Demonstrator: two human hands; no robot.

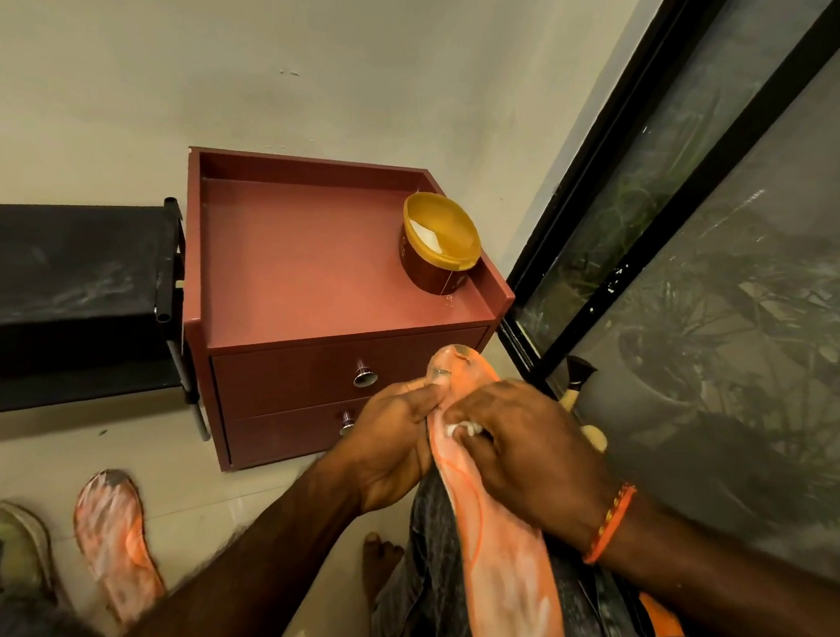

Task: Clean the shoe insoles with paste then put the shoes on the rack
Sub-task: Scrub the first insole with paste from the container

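Observation:
An orange insole (pixel 504 556), smeared with white paste, lies along my right thigh. My left hand (pixel 392 444) grips its upper edge near the toe. My right hand (pixel 521 445) presses a small white wad (pixel 463 428) against the insole, fingers curled round it. A second orange insole (pixel 113 543) with white paste lies on the floor at lower left. An open paste tub (pixel 440 244) with a yellow rim stands on the right side of a reddish-brown drawer cabinet (pixel 305 276). A black shoe rack (pixel 58 289) stands to the cabinet's left.
A pale shoe (pixel 13 540) lies at the far left edge on the floor. A brush (pixel 579 381) leans by the dark window frame (pixel 645 153) on the right. My bare foot (pixel 380 560) rests on the tiled floor.

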